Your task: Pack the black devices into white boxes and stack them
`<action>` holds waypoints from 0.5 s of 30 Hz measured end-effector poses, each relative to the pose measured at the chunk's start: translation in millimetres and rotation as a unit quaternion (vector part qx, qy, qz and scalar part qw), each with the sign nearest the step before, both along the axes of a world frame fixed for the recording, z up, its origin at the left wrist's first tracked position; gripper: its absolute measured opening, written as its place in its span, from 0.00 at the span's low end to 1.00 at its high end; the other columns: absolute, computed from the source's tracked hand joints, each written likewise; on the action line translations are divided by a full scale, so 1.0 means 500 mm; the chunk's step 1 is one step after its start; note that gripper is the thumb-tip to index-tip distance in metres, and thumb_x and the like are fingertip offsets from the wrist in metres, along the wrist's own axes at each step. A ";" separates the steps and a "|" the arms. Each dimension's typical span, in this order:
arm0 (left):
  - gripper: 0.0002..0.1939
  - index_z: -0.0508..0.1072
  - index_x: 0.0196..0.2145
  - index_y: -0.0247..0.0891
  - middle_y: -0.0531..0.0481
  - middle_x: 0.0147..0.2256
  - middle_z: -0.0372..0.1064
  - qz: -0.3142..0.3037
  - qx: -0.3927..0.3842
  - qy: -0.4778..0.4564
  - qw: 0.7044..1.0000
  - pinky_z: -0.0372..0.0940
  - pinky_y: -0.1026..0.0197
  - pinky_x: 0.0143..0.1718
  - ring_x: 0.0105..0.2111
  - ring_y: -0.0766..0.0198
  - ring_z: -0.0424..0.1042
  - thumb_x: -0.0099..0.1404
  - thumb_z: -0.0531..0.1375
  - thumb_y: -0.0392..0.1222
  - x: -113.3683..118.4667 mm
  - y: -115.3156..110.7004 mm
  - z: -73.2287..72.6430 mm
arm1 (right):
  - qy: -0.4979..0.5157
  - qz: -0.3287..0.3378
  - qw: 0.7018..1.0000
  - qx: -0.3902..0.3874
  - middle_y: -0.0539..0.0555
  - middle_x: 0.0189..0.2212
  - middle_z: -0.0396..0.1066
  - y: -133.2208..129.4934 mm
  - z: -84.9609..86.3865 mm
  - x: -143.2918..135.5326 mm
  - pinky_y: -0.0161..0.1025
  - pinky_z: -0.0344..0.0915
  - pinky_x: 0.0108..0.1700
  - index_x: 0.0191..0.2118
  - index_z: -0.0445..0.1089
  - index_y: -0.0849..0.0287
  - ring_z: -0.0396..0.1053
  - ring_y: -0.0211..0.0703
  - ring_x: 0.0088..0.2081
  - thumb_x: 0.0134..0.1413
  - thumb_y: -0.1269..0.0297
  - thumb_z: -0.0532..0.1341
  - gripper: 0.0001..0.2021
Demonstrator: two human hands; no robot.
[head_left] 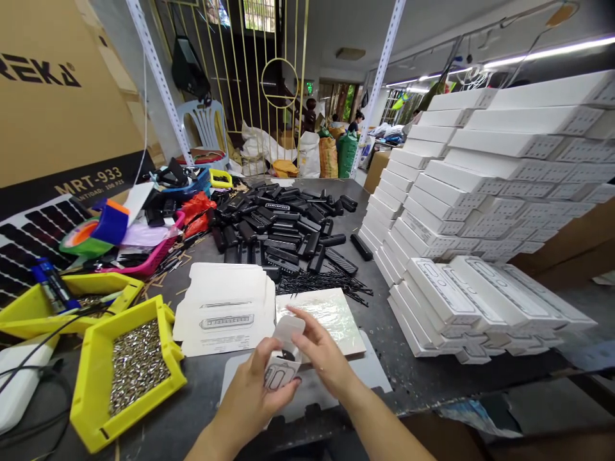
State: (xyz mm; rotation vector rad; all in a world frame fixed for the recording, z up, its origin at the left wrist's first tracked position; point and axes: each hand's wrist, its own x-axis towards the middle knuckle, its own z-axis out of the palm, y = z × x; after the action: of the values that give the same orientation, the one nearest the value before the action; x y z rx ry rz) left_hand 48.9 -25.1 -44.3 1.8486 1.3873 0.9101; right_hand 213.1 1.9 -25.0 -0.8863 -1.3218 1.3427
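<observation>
My left hand (262, 387) grips a small white box (282, 372) with a printed outline on its side. The box is tipped so that its open end faces up, and something dark shows inside. My right hand (324, 352) holds the box's raised end flap (289, 326) between thumb and fingers. Beneath my hands lies a white sheet (375, 371). Just beyond them sits a clear-wrapped pale block (331, 314), beside a stack of flat printed cartons (230, 307). Past those, a pile of black ribbed pieces (288, 230) and a bundle of thin black strips (327, 282) cover the table.
Tall stacks of long white boxes (461, 211) stand on the right. On the left are a yellow bin (86, 390) of small metal parts, another yellow bin (24, 314) with markers, a pink basket (144, 262) and a large cardboard box (52, 83). Metal uprights (161, 83) rise behind.
</observation>
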 end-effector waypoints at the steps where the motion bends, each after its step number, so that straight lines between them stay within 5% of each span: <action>1: 0.34 0.50 0.54 0.48 0.50 0.43 0.71 0.000 -0.023 -0.009 1.000 0.67 0.58 0.37 0.33 0.59 0.74 0.53 0.62 0.41 0.004 0.002 0.006 | 0.028 0.040 0.999 0.004 0.56 0.45 0.70 0.000 -0.007 -0.007 0.45 0.66 0.47 0.54 0.66 0.52 0.69 0.47 0.45 0.56 0.54 0.60 0.20; 5: 0.52 0.28 0.64 0.46 0.49 0.41 0.73 0.028 -0.092 -0.041 0.994 0.67 0.57 0.36 0.33 0.56 0.75 0.53 0.60 0.39 0.020 0.010 0.032 | 0.019 0.060 0.995 0.077 0.55 0.49 0.71 -0.001 -0.014 -0.026 0.47 0.61 0.55 0.45 0.75 0.53 0.66 0.50 0.52 0.54 0.55 0.62 0.14; 9: 0.52 0.30 0.65 0.46 0.50 0.37 0.74 0.031 -0.110 -0.049 0.992 0.67 0.57 0.33 0.29 0.55 0.75 0.53 0.61 0.41 0.018 0.013 0.039 | -0.032 0.018 0.993 0.111 0.55 0.47 0.72 0.002 -0.009 -0.018 0.48 0.63 0.54 0.48 0.73 0.50 0.68 0.48 0.50 0.60 0.58 0.57 0.14; 12: 0.50 0.33 0.65 0.45 0.46 0.42 0.73 0.047 -0.115 -0.087 0.988 0.68 0.53 0.38 0.35 0.52 0.76 0.54 0.62 0.46 0.028 0.009 0.041 | -0.077 0.029 0.976 0.204 0.54 0.55 0.66 -0.009 -0.020 -0.010 0.52 0.52 0.61 0.52 0.70 0.49 0.59 0.51 0.59 0.60 0.52 0.55 0.17; 15: 0.46 0.39 0.64 0.44 0.39 0.57 0.61 0.122 -0.084 -0.134 0.980 0.59 0.46 0.53 0.52 0.48 0.67 0.56 0.60 0.53 0.054 -0.007 0.042 | -0.113 0.038 0.979 0.165 0.56 0.63 0.52 -0.043 -0.038 -0.017 0.53 0.49 0.62 0.65 0.48 0.50 0.49 0.53 0.64 0.50 0.49 0.63 0.39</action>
State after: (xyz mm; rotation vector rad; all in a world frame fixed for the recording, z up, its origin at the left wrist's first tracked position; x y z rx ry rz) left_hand 75.7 -28.8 -23.1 1.3937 1.4904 1.0831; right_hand 204.5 -19.8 -43.8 -0.7798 -1.7122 1.0589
